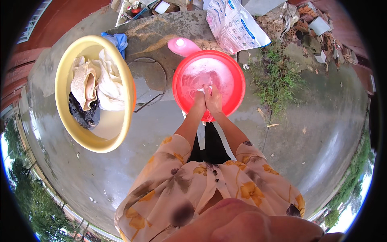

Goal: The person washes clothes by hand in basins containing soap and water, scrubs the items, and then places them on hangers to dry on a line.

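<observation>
Both hands are together over the near part of a red basin [240,90], which holds cloudy water with white suds [203,69]. My left hand [200,99] and my right hand [215,100] are closed side by side on a small pale cloth [201,90]. Only a bit of the cloth shows between the fingers; the rest is hidden. Against the basin's far left rim is a pink bottle [183,47] with a white cap.
To the left stands a large yellow tub [61,101] holding white cloths [109,86], a beige cloth [84,82] and a dark cloth [84,112]. A round metal-framed stand [164,74] sits between the vessels. Beyond are a plastic bag [238,26], weeds [278,78] and brick rubble [312,30].
</observation>
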The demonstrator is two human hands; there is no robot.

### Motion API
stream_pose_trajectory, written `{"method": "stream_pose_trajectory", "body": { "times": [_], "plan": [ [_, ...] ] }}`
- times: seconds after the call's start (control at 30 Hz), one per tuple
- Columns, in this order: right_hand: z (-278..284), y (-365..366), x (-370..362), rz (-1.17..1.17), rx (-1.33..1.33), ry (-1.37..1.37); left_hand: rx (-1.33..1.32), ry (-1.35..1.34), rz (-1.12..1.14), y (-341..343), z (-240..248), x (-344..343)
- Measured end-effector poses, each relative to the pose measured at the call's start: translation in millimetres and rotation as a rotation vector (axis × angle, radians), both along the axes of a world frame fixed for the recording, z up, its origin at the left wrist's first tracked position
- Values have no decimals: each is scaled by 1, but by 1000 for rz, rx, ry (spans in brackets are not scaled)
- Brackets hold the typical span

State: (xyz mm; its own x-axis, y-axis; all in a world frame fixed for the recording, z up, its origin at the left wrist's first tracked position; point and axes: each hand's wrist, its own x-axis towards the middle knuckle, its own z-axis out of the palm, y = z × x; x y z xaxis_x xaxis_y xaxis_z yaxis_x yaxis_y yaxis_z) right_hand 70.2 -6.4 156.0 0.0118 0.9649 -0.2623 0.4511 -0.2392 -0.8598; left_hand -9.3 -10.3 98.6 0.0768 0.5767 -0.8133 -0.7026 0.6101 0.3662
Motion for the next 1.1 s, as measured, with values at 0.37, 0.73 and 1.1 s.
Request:
{"method": "stream_pose_trajectory", "body": {
  "times": [0.37,0.73,1.1],
  "plan": [
    [-142,6,58,13,-124,-392,-216,196,-201,6,-2,-10],
    [18,-3,-3,-12,154,105,15,-220,6,-1,0,-10],
    [-95,1,55,-142,46,-430,-284,379,-211,19,31,4]
  ]
}}
